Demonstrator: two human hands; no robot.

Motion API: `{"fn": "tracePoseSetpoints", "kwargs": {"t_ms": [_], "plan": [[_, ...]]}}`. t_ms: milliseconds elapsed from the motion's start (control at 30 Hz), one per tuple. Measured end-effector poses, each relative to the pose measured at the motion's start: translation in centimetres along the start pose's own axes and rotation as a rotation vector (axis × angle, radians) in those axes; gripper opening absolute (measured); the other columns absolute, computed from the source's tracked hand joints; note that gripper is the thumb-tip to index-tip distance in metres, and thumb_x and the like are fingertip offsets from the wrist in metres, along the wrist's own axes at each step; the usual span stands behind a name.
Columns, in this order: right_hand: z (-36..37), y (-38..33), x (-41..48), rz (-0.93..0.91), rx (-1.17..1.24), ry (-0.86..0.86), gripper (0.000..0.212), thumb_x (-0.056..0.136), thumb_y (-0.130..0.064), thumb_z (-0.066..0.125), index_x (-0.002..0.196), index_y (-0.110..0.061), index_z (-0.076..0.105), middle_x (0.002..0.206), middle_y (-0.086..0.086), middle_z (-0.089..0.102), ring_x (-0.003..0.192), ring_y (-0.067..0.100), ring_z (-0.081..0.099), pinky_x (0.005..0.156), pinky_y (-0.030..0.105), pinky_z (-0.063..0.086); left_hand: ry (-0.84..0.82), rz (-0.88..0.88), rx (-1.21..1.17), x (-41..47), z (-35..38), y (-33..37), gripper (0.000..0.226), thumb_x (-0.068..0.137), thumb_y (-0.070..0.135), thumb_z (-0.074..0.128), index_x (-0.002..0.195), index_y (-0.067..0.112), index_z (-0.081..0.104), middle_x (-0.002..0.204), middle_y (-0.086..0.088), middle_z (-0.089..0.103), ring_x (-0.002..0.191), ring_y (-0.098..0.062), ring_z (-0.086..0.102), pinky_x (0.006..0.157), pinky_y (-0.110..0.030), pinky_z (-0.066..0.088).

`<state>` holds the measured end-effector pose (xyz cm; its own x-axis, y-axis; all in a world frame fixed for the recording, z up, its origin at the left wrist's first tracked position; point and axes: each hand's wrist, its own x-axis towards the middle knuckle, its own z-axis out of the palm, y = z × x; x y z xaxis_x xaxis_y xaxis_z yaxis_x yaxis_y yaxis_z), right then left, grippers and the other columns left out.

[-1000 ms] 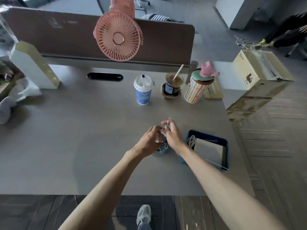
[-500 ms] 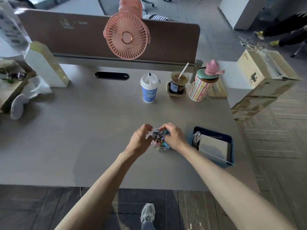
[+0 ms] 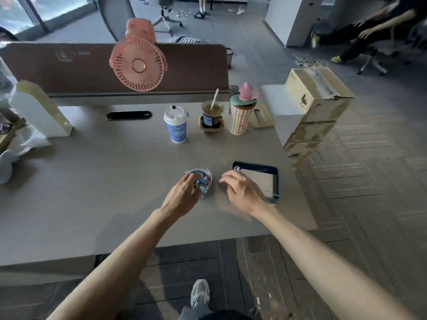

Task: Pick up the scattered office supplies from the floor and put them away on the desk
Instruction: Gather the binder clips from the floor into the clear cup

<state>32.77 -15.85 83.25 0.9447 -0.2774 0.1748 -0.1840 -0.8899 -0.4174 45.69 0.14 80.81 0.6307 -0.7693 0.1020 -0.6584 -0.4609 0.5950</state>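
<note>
- We count one small clear cup (image 3: 208, 174) on the bench (image 3: 92, 181). It holds a tangle of coloured binder clips (image 3: 203, 182), too blurred for us to number.
- One blue tray (image 3: 254, 163) lies just to the right of that cup.
- Three drinks stand in a row further back: a blue-and-white cup (image 3: 176, 128), an iced coffee (image 3: 212, 116) and a striped cup (image 3: 239, 120).
- One pink fan (image 3: 138, 65) hangs on the divider.
- One cardboard box (image 3: 318, 93) sits at the right, and one heap of loose clips (image 3: 306, 60) lies on the floor beyond it.
- The left hand (image 3: 182, 196) has its grip clamped on the small clear cup, fingers curled over the near-left rim.
- The right hand (image 3: 245, 192) hovers palm down between cup and tray, its grip loose and apart, seemingly holding nothing.
</note>
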Motion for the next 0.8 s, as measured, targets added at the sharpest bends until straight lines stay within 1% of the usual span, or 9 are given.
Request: {"fn": "tracePoseSetpoints", "kwargs": {"t_ms": [133,300,400,467,533,600,667,700,800], "plan": [[-2.7,2.6,-8.3,0.020,0.002,0.050,0.025,0.084,0.005,0.055,0.103,-0.004,0.069,0.110,0.008,0.064,0.098,0.026,0.061,0.078,0.034,0.050,-0.040,0.195,0.084,-2.8,2.1,5.8,0.035,0.084,0.009,0.057,0.119,0.010,0.055,0.117,-0.011,0.058,0.097,-0.033,0.059,0.073,-0.035,0.050],[-5.1,7.5,-20.8,0.102,-0.020,0.031,0.022,0.085,0.000,0.056,0.104,-0.004,0.068,0.109,0.007,0.063,0.093,0.025,0.061,0.080,0.037,0.051,-0.131,0.293,0.053,-8.3,7.5,13.0,0.029,0.088,0.011,0.053,0.117,0.011,0.055,0.120,-0.008,0.057,0.101,-0.028,0.059,0.081,-0.035,0.050],[-5.5,10.6,-29.1,0.181,-0.017,0.023,0.021,0.085,0.000,0.056,0.102,-0.006,0.068,0.107,0.006,0.063,0.091,0.026,0.063,0.074,0.034,0.051,-0.187,0.271,0.052,-13.1,12.1,16.6,0.026,0.088,0.009,0.055,0.114,0.013,0.057,0.114,-0.007,0.059,0.095,-0.028,0.061,0.075,-0.034,0.051],[-4.9,12.6,-34.2,0.271,0.006,0.002,0.021,0.089,-0.004,0.053,0.104,-0.009,0.067,0.112,0.004,0.062,0.093,0.026,0.062,0.073,0.030,0.045,-0.224,0.222,0.044,-16.8,15.9,18.5,0.027,0.086,0.006,0.057,0.112,0.011,0.060,0.109,-0.006,0.059,0.094,-0.028,0.061,0.076,-0.033,0.050],[-3.1,14.6,-39.1,0.351,0.040,-0.035,0.023,0.092,-0.007,0.050,0.108,-0.011,0.065,0.118,0.001,0.060,0.096,0.024,0.062,0.073,0.024,0.036,-0.316,0.132,0.028,-20.5,20.0,19.7,0.030,0.084,0.006,0.057,0.113,0.011,0.060,0.112,-0.005,0.058,0.094,-0.025,0.060,0.080,-0.029,0.046],[-0.8,16.3,-43.5,0.427,0.061,-0.090,0.023,0.093,-0.010,0.049,0.111,-0.012,0.064,0.119,-0.001,0.057,0.097,0.021,0.061,0.074,0.023,0.034,-0.427,0.109,0.037,-23.5,24.2,20.2,0.025,0.083,0.006,0.054,0.107,0.011,0.061,0.106,-0.006,0.058,0.087,-0.026,0.061,0.074,-0.026,0.044],[1.9,18.0,-47.4,0.482,0.100,-0.127,0.022,0.094,-0.011,0.050,0.110,-0.013,0.064,0.118,-0.002,0.057,0.095,0.022,0.062,0.073,0.027,0.039,-0.528,0.050,0.013,-26.4,28.9,19.6,0.018,0.080,0.003,0.054,0.095,0.011,0.060,0.092,-0.011,0.059,0.077,-0.034,0.062,0.063,-0.027,0.044],[3.4,18.7,-49.2,0.510,0.125,-0.148,0.022,0.094,-0.011,0.050,0.110,-0.012,0.064,0.117,-0.002,0.057,0.093,0.022,0.062,0.073,0.028,0.042,-0.567,0.001,0.024,-27.6,31.1,19.2,0.019,0.081,0.003,0.053,0.097,0.010,0.060,0.093,-0.013,0.059,0.080,-0.036,0.061,0.065,-0.029,0.044],[8.5,21.0,-54.0,0.592,0.168,-0.211,0.020,0.094,-0.011,0.050,0.108,-0.012,0.063,0.115,-0.002,0.057,0.089,0.022,0.063,0.071,0.033,0.047,-0.648,-0.126,0.024,-30.8,37.6,17.0,0.028,0.088,0.009,0.050,0.114,0.010,0.060,0.111,-0.011,0.058,0.100,-0.032,0.059,0.081,-0.035,0.045]]}}
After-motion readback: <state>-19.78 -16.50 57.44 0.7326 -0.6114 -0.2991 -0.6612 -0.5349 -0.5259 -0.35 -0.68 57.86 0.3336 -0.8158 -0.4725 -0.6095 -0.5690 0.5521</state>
